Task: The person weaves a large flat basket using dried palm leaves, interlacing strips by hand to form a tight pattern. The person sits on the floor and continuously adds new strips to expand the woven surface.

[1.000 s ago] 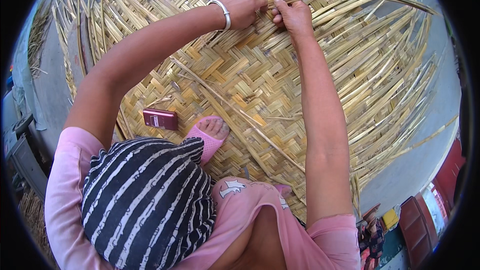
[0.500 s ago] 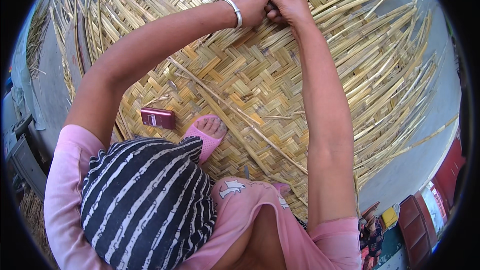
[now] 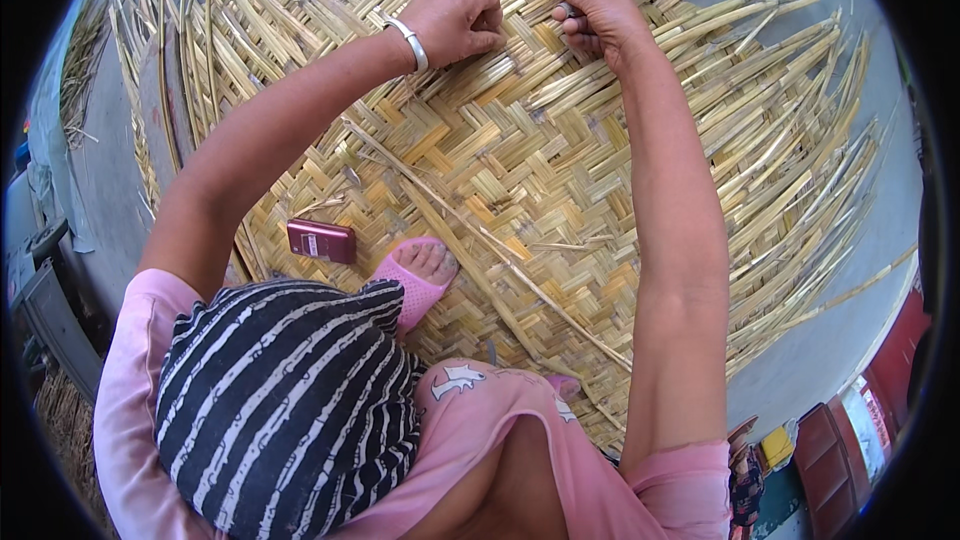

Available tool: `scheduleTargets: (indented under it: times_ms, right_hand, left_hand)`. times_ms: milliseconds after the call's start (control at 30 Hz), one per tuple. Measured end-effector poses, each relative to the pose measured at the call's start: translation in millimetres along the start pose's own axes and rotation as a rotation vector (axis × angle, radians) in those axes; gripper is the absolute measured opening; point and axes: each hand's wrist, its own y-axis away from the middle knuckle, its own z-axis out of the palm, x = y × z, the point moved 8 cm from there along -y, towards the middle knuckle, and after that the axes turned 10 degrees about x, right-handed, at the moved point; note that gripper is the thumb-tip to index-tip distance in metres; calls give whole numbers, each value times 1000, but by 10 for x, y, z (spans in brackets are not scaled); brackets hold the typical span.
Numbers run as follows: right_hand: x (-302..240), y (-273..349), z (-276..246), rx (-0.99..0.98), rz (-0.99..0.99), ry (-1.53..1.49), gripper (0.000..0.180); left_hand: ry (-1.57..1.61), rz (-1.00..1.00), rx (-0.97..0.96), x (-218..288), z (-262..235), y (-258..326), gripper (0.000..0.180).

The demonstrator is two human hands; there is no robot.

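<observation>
A large mat (image 3: 500, 145) of pale yellow split strips in a zigzag weave lies beneath me, its loose strip ends (image 3: 770, 145) fanning out at the far side and right. My left hand (image 3: 450, 24), a silver bangle at its wrist, is low over the far part of the weave. Its fingers are bent, and a gap shows between thumb and forefinger. To its right is my right hand (image 3: 605, 25), with fingers curled in and thumb raised. Something small and dark shows at its fingers, too small to name. The hands are apart, with woven strips between them.
A dark pink box-shaped object (image 3: 321, 241) lies on the mat near my pink sandal (image 3: 425, 280). Loose long strips (image 3: 480, 230) cross the weave. Grey floor (image 3: 780, 380) borders the mat. Dark red furniture (image 3: 835, 450) stands at lower right, a grey plastic chair (image 3: 55, 310) at left.
My hands were together at the far side of the mat. Now they have parted: the left has moved left and slightly nearer, the right slightly to the right.
</observation>
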Motion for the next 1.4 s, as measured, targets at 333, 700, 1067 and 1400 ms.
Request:
scheduleTargets:
  times_ms: [333, 700, 1067, 1400]
  right_hand:
    - [54, -41, 36, 62, 2, 81, 21]
    - [77, 119, 55, 5, -57, -19, 21]
    - [14, 131, 117, -8, -9, -57, 14]
    - [45, 58, 129, 8, -43, -70, 12]
  left_hand:
    - [-54, -36, -62, 36, 6, -92, 24]
    - [149, 10, 54, -7, -172, -416, 16]
    - [-47, -16, -144, 177, 169, -666, 18]
    - [10, 72, 13, 92, 169, -609, 14]
